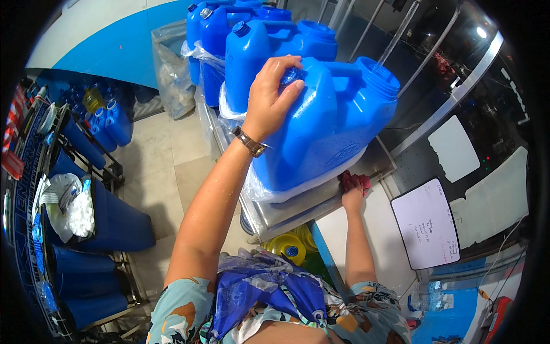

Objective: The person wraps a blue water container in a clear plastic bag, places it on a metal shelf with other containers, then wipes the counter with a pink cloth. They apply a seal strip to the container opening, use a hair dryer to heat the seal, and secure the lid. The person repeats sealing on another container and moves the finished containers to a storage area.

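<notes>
- In the head view, my only one, I take the step in hand to be steadying the near blue jug [344, 123] with one hand while wiping round its foot with the other.
- To do it well, I would have the left hand [267, 100] press down lightly through the cap [291, 75], without twisting it, so the jug does not rock on the metal counter [303, 210].
- I would work the red cloth [356, 182] flat along the counter's edge in short strokes, clear of the clear plastic [272, 192] bunched at the jug's base, because I think a snag there could drag it.
- The wide mouth [378, 78] at the jug's right has no lid on it, so I would avoid tipping the jug; I cannot tell how full it is.
- As for the fingers, I see the left ones curled round the cap, thumb on the near side, gripping it.
- The right hand [353, 198] is clasping the cloth; the folds hide most of its fingers, so I cannot tell how tightly.
- The jug stands on the counter ahead of me: its cap is within the left fingers, its body spreads to their right, and its foot is just beyond the right fingers, with the cloth beside it.
</notes>
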{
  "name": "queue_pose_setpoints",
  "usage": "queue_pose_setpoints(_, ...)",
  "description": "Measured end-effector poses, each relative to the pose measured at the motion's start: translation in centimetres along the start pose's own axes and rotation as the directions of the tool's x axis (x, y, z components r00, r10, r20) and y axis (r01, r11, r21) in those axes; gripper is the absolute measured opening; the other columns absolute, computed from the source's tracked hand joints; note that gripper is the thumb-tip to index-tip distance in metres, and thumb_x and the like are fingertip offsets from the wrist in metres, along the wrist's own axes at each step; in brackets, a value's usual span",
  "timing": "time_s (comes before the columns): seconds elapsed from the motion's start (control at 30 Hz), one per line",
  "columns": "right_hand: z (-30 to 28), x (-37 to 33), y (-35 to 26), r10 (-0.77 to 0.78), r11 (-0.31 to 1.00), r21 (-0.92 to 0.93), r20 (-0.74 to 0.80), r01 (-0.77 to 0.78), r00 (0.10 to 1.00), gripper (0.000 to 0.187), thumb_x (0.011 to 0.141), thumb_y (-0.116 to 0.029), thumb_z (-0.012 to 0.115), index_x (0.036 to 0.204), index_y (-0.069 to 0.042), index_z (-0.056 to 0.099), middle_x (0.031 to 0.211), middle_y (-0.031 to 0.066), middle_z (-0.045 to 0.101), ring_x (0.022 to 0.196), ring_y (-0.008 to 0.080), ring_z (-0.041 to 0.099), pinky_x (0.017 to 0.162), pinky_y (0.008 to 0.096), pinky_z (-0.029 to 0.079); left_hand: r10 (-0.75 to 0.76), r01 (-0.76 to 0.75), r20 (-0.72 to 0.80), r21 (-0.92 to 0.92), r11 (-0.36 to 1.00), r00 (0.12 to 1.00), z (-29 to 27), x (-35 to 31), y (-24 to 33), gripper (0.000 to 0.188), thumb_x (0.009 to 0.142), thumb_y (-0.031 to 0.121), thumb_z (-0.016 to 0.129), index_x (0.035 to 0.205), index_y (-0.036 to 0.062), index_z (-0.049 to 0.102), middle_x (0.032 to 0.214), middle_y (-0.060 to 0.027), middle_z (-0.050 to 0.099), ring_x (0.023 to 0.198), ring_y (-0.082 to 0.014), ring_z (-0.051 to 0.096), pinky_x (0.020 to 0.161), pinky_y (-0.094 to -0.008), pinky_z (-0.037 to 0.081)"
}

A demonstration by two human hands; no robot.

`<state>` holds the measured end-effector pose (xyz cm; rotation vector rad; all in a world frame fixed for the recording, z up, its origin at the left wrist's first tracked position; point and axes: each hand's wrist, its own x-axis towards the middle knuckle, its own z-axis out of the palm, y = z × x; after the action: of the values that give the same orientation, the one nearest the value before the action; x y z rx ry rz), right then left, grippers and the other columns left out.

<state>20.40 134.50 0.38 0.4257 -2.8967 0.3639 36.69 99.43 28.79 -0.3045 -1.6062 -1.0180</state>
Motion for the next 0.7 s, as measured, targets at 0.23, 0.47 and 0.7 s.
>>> queue_pose_setpoints(0.23, 1.0, -1.0, -0.5, 0.012, 0.999, 0.036, -0.105, -0.008, 0.994, 0.043, 0.088, -0.011, 0.055, 0.131, -0.012, 0.061, 0.148, 0.0201, 0.041, 0.138, 0.0458, 0.030, 0.116, 0.0501, 0.025, -0.016, 0.016, 0.009, -0.003, 1.000, 1.000, 0.1, 0.0, -0.1, 0.030, 0.084, 0.021, 0.063, 0.109, 0.0050, 0.061, 0.118, -0.0163, 0.063, 0.110, -0.0324, 0.060, 0.096, -0.0388, 0.045)
queue_pose_setpoints(0.47, 1.0, -1.2, -0.5, 0.034, 0.998, 0.055, -0.100, -0.029, 0.994, 0.047, 0.086, -0.008, 0.057, 0.133, -0.011, 0.059, 0.150, 0.0210, 0.038, 0.139, 0.0459, 0.030, 0.116, 0.0497, 0.026, -0.013, 0.013, 0.011, 0.011, 1.000, 1.000, 0.0, -0.1, -0.1, 0.030, 0.085, 0.023, 0.063, 0.110, 0.0050, 0.062, 0.118, -0.0158, 0.064, 0.111, -0.0312, 0.060, 0.096, -0.0377, 0.045)
queue_pose_setpoints(0.7, 1.3, -1.4, -0.6, 0.028, 0.996, 0.084, -0.114, -0.018, 0.993, 0.050, 0.083, -0.007, 0.057, 0.133, -0.009, 0.059, 0.150, 0.0228, 0.036, 0.140, 0.0465, 0.028, 0.116, 0.0509, 0.024, -0.018, 0.019, 0.005, -0.010, 1.000, 1.000, 0.0, -0.1, -0.1, 0.031, 0.084, 0.022, 0.063, 0.110, 0.0053, 0.062, 0.118, -0.0156, 0.064, 0.109, -0.0311, 0.061, 0.095, -0.0376, 0.046)
